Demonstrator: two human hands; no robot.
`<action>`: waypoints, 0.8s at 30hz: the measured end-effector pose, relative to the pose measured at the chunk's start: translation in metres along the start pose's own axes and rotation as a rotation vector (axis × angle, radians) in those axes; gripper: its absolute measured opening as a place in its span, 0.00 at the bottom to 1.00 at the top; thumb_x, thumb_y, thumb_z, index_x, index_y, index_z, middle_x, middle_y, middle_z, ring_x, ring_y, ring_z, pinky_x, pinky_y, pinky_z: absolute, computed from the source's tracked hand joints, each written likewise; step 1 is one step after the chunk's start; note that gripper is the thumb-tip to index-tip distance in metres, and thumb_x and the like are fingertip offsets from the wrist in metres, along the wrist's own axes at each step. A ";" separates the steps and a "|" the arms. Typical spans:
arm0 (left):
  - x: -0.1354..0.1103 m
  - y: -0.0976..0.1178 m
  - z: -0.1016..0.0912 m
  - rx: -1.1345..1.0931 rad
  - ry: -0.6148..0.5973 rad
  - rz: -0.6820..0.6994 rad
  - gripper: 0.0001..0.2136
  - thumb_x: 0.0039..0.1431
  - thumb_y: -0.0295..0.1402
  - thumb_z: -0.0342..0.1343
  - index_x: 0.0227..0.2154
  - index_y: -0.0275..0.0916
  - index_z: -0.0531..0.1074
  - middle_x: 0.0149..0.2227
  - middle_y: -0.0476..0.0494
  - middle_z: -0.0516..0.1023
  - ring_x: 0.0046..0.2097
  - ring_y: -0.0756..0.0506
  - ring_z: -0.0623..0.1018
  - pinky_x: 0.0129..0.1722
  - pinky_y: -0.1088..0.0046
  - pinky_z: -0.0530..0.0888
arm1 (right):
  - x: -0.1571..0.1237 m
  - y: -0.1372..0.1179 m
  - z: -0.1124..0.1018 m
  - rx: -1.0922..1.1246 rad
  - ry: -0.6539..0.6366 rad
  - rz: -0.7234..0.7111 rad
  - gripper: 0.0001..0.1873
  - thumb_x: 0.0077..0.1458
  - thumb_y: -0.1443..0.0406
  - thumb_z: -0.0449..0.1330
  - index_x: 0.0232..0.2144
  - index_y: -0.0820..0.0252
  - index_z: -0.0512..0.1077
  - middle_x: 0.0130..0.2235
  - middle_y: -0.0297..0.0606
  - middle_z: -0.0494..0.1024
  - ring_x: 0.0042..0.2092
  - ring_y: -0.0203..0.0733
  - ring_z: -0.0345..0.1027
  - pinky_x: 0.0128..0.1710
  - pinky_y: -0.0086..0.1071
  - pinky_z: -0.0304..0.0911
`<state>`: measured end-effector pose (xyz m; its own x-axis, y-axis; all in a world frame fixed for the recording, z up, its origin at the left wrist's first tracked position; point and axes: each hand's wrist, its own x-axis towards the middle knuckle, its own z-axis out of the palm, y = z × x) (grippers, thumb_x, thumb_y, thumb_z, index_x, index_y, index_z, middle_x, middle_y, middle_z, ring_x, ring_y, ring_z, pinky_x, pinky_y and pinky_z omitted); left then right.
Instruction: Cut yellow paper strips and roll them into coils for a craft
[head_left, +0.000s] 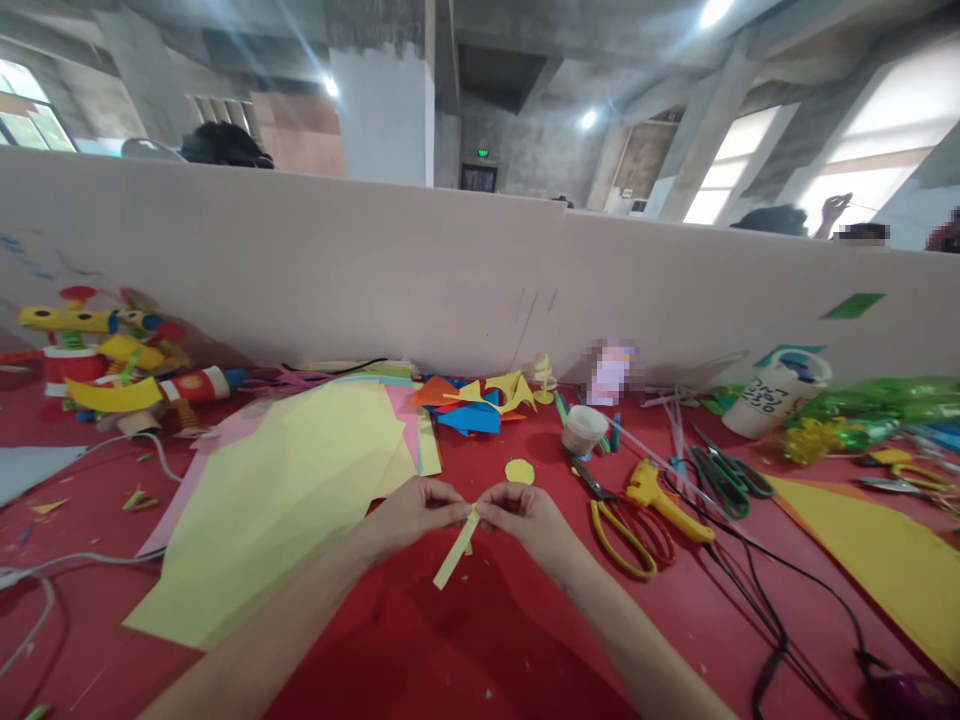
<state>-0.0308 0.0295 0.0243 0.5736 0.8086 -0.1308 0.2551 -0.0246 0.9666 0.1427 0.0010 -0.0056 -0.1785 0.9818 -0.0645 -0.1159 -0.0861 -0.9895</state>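
Note:
Between my two hands is a narrow yellow paper strip point(454, 556), its longer end hanging down to the left and a short piece showing behind it. My left hand point(424, 505) pinches its top from one side, and my right hand point(525, 512) pinches it from the other, the fingertips almost meeting. Just beyond my right hand lies a small yellow paper disc point(519, 471). Large pale yellow sheets point(300, 500) spread out beside my left forearm. Scissors with yellow and red handles point(624, 540) lie to the right of my right hand.
A yellow glue gun point(667, 502) with dark cables and green-handled scissors point(731, 480) lie on the right. Behind stand a paper cup point(583, 430) and a white tub point(772, 400). Coloured scraps point(472, 415) lie ahead; paper models point(112, 360) stand far left. A white partition point(375, 260) closes the back.

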 end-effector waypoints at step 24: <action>0.007 -0.022 0.001 0.054 0.027 0.022 0.13 0.47 0.39 0.56 0.17 0.34 0.73 0.17 0.53 0.64 0.24 0.52 0.61 0.25 0.77 0.58 | 0.004 0.016 -0.002 -0.057 0.046 -0.074 0.15 0.38 0.58 0.66 0.27 0.60 0.68 0.24 0.32 0.71 0.28 0.36 0.67 0.32 0.32 0.62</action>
<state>-0.0318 0.0352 0.0024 0.5581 0.8233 -0.1030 0.2845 -0.0732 0.9559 0.1418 0.0043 -0.0219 -0.1266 0.9919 0.0047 -0.0713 -0.0043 -0.9974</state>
